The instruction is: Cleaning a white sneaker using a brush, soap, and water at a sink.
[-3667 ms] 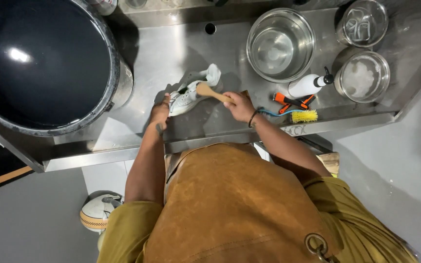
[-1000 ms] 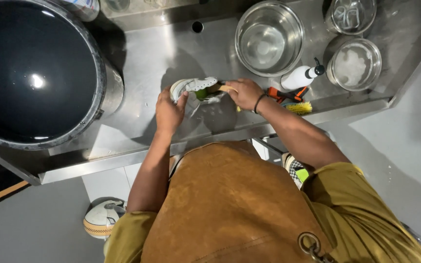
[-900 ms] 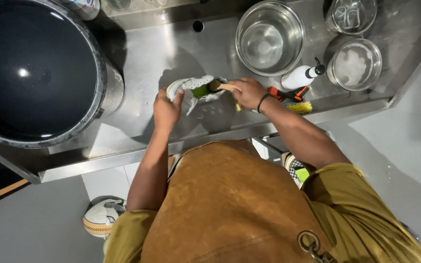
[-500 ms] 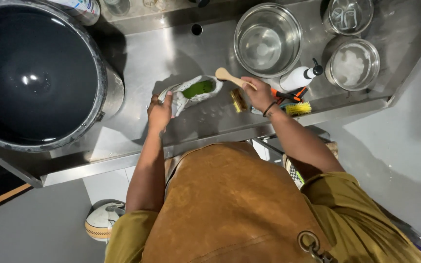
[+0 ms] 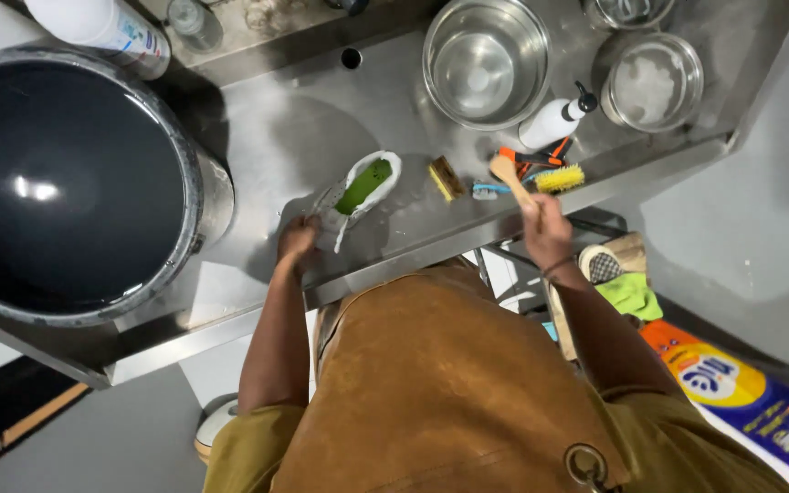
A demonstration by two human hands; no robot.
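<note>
Head view: a white shoe (image 5: 358, 189) with a green insole lies on the steel counter (image 5: 257, 137), long axis running from near-left to far-right. The left hand (image 5: 297, 241) grips its near toe end. Well to the shoe's right, the right hand (image 5: 547, 230) clasps a wooden brush (image 5: 507, 173).

Glossy steel counter (image 5: 394, 100), wooden brush (image 5: 510, 175), matt leather apron (image 5: 431, 383).

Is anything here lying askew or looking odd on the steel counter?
Yes. The white shoe lies tipped on its side, green inside showing, steadied by the left hand. The right hand holds a wooden brush.
</note>
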